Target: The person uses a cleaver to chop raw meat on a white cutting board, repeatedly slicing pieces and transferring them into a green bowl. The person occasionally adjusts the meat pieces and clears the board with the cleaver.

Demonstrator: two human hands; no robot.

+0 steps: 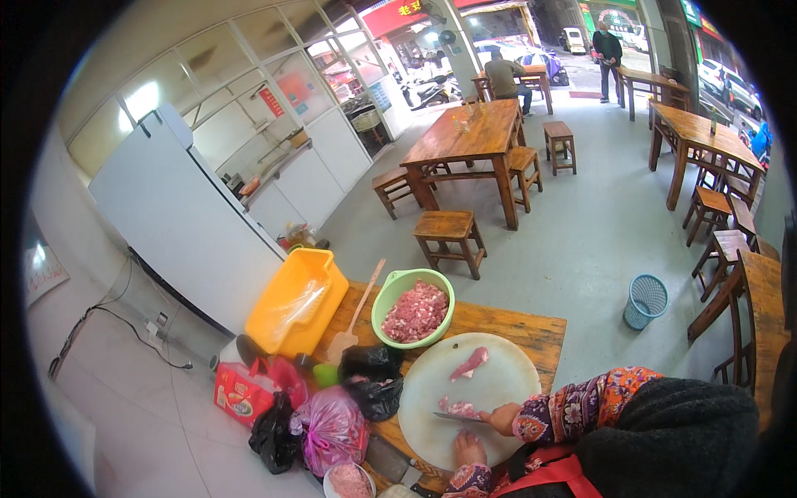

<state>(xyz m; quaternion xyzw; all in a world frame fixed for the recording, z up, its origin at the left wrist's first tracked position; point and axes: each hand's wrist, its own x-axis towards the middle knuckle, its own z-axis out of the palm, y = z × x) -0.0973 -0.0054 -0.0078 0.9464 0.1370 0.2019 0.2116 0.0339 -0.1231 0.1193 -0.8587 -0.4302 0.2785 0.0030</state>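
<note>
A knife [459, 417] is gripped in my right hand [500, 419], its blade lying flat-looking across a round whitish cutting board [520, 373]. Small pieces of raw meat [462, 408] lie along the far side of the blade. Farther up the board rests a longer strip of raw meat [470, 365]. On the near part of the board, just below the blade, is my left hand [469, 447]; whether its fingers hold anything is not clear. A green bowl [451, 311] of cut meat [416, 313] stands beyond the board.
Left of the board are a black plastic bag [380, 398], a pink bag [333, 429], a yellow basin [299, 305], a spatula [344, 341], a cleaver [386, 457] and a bowl of minced meat [350, 482]. Wooden tables [464, 137], stools and a blue basket [646, 302] stand beyond. Two people are farther off.
</note>
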